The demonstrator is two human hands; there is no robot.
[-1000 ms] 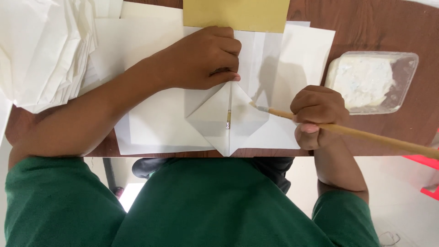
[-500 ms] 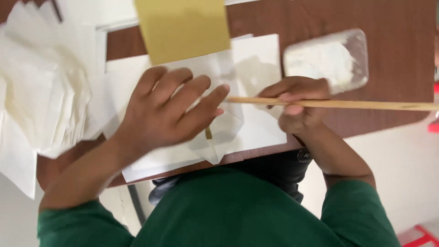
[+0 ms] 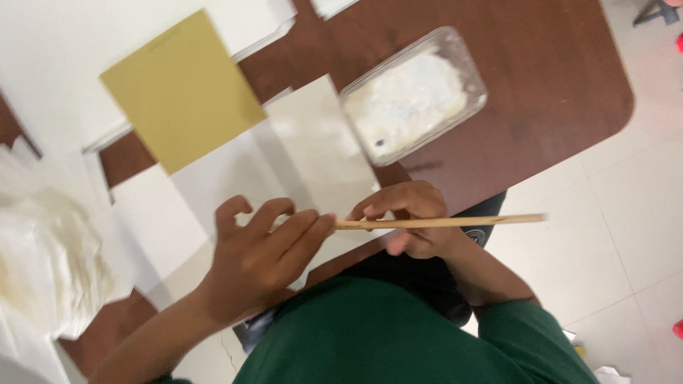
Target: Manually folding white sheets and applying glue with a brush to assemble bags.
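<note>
- Your left hand (image 3: 260, 256) lies spread and flat on the white paper sheet (image 3: 313, 153) at the near edge of the dark brown wooden table (image 3: 562, 85), fingers splayed towards 1 o'clock; it grasps nothing and seems to press down so the sheet cannot slide.
- Your right hand (image 3: 413, 217), at about 3 o'clock from the left, is closed in a pen-like pinch around a thin, pale wooden stick (image 3: 441, 222). The stick lies nearly level, its tip touching or just beside the left fingertips (image 3: 324, 222) and its free end pointing out to 3 o'clock past the table edge, over the pale tiled floor (image 3: 626, 213).
- Holding the stick near its working end would give fine control where tip meets paper; the exact contact point is hidden by the fingers.
- A clear plastic rectangular tray of white paste (image 3: 413, 96) sits at 1 o'clock from the hands, near enough for the stick to reach, one corner just beside the sheet.
- A mustard-yellow square card (image 3: 181, 89) lies at 11 o'clock, overlapping more white sheets.
- A loose heap of crumpled-looking white papers (image 3: 50, 249) rests at 9 o'clock, apart from the hands.
</note>
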